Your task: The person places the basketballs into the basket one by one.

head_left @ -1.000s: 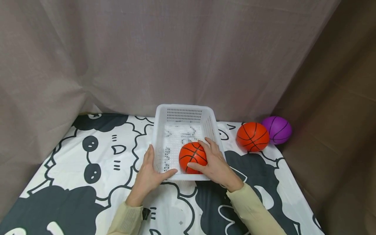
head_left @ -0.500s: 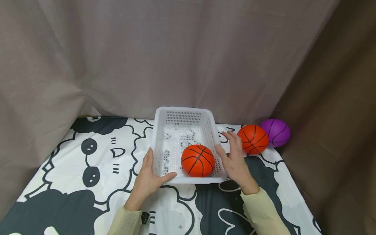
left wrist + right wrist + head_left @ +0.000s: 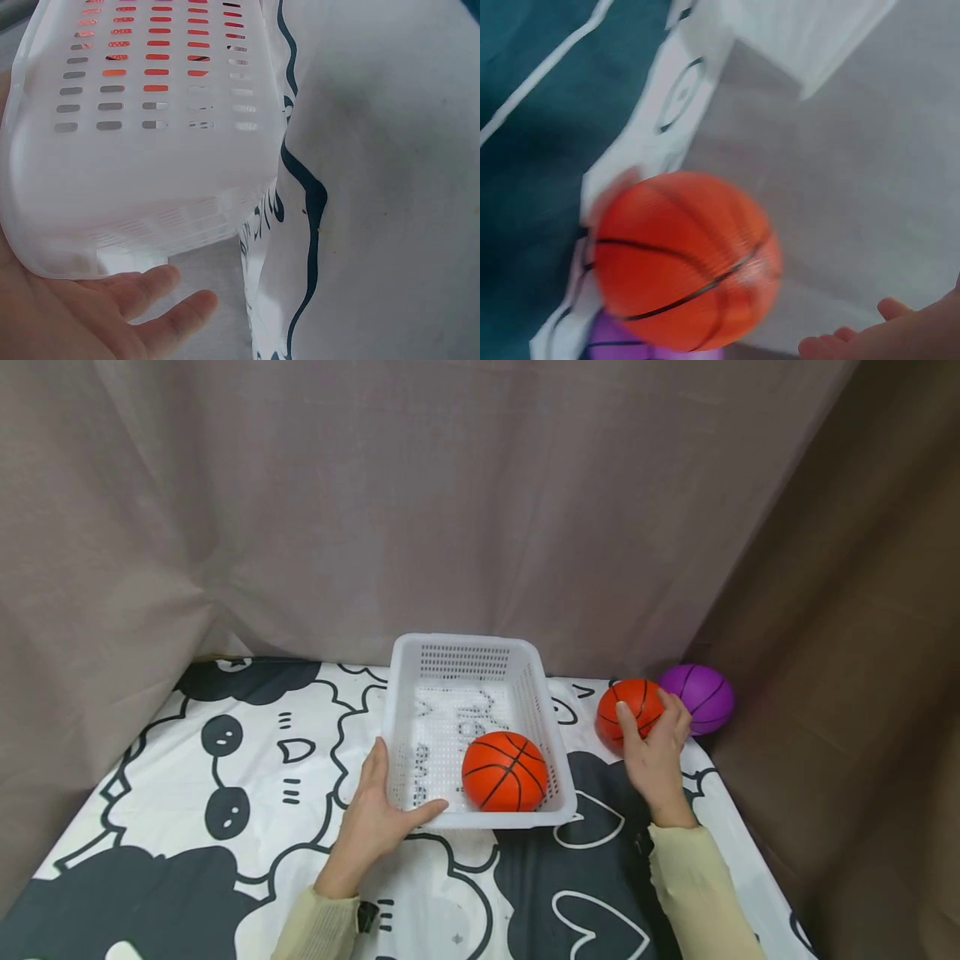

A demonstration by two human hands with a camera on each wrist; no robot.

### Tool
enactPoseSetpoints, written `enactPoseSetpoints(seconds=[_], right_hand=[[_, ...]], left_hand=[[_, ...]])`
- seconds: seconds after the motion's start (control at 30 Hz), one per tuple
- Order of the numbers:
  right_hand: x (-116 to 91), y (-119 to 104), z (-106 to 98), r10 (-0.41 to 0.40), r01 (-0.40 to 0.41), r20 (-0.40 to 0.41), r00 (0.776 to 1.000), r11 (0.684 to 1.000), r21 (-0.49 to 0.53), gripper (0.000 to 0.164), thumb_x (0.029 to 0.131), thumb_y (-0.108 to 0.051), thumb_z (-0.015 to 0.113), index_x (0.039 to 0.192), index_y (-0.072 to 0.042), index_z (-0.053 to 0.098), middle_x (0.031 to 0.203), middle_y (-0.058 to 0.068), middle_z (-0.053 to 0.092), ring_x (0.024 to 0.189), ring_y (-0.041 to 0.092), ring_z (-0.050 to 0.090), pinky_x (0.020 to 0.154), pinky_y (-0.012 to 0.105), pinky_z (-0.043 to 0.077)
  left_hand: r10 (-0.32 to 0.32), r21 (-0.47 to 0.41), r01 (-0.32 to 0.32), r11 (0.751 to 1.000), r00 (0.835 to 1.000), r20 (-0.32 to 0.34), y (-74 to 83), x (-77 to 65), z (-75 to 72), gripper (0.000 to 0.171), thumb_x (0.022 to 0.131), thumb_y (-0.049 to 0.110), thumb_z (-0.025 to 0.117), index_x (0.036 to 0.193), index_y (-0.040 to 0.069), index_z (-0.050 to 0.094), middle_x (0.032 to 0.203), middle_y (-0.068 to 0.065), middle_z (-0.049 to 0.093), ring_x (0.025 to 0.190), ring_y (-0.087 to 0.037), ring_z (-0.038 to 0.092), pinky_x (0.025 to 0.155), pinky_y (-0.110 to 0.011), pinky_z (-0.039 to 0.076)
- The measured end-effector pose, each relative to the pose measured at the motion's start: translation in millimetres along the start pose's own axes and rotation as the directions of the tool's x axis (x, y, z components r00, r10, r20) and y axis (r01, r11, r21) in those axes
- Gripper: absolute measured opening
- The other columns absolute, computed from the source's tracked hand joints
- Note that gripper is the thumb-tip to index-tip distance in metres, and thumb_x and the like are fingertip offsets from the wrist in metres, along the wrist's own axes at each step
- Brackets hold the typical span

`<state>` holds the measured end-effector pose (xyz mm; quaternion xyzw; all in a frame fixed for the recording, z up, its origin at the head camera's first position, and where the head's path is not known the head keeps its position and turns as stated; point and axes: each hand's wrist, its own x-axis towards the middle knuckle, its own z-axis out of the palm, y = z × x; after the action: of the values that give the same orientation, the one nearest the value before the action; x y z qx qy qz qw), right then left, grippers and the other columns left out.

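A white perforated plastic basket (image 3: 480, 818) stands on the patterned cloth, with an orange toy basketball (image 3: 505, 772) inside at its front right. My left hand (image 3: 373, 822) rests on the basket's front left corner, thumb along the front rim. In the left wrist view, the fingers (image 3: 176, 319) stretch out past the basket corner, fairly straight. My right hand (image 3: 656, 756) spreads its thumb and fingers over a second orange basketball (image 3: 626, 714) to the right of the basket. In the right wrist view, the visible fingertips (image 3: 821, 346) stand apart from this ball.
A purple basketball (image 3: 699, 697) sits just behind and right of the second orange one, near the cloth's edge. Grey-brown curtains (image 3: 480, 502) hang at the back and sides. The black-and-white patterned cloth (image 3: 285, 810) covers the table.
My right hand has left the ball in the basket and moved right to the other orange ball. That basket ball has settled slightly rightward. My left hand stays at the basket corner.
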<state>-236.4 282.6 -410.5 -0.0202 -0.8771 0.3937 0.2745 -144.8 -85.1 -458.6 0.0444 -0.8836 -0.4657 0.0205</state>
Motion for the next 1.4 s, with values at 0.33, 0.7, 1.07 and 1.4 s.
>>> enactPoseSetpoints(seconds=[0.33, 0.7, 1.07, 1.4], right_hand=[[7, 32, 0, 0.190, -0.191, -0.021, 0.982, 0.979, -0.068, 0.088, 0.091, -0.054, 0.059, 0.151, -0.006, 0.018, 0.154, 0.018, 0.013, 0.138, 0.039, 0.013, 0.110, 0.062, 0.018], [13, 45, -2, 0.328, -0.317, 0.055, 0.943, 0.937, -0.144, 0.105, 0.087, -0.063, 0.058, 0.155, -0.008, -0.001, 0.157, 0.020, 0.003, 0.141, 0.042, 0.008, 0.110, 0.065, 0.014], [20, 59, -2, 0.345, -0.334, 0.060, 0.937, 0.931, -0.144, 0.108, 0.086, -0.063, 0.060, 0.154, -0.006, -0.002, 0.156, 0.022, 0.002, 0.141, 0.045, 0.008, 0.111, 0.065, 0.013], [27, 65, 1, 0.406, -0.390, 0.099, 0.908, 0.908, -0.151, 0.113, 0.085, -0.068, 0.056, 0.154, -0.008, -0.009, 0.157, 0.022, -0.006, 0.142, 0.046, 0.004, 0.109, 0.067, 0.012]], left_hand=[[0.010, -0.013, -0.010, 1.000, 1.000, 0.005, -2.0, 0.0, -0.2, 0.137, 0.060, 0.073, 0.077, 0.157, 0.013, 0.001, 0.162, -0.006, 0.007, 0.129, -0.033, 0.041, 0.104, -0.054, 0.037], [0.005, -0.009, -0.005, 1.000, 1.000, 0.008, -1.6, 0.0, 0.9, 0.137, 0.060, 0.073, 0.077, 0.157, 0.014, 0.000, 0.162, -0.009, 0.008, 0.132, -0.034, 0.038, 0.105, -0.054, 0.035], [0.008, -0.019, -0.008, 1.000, 1.000, -0.007, -1.4, 1.3, 0.9, 0.137, 0.060, 0.071, 0.078, 0.157, 0.011, 0.004, 0.162, -0.008, 0.009, 0.135, -0.033, 0.036, 0.106, -0.054, 0.034], [0.000, -0.018, -0.001, 1.000, 1.000, -0.013, -1.8, 1.1, 2.0, 0.137, 0.059, 0.072, 0.079, 0.157, 0.013, 0.004, 0.162, -0.005, 0.009, 0.132, -0.033, 0.039, 0.105, -0.054, 0.037]])
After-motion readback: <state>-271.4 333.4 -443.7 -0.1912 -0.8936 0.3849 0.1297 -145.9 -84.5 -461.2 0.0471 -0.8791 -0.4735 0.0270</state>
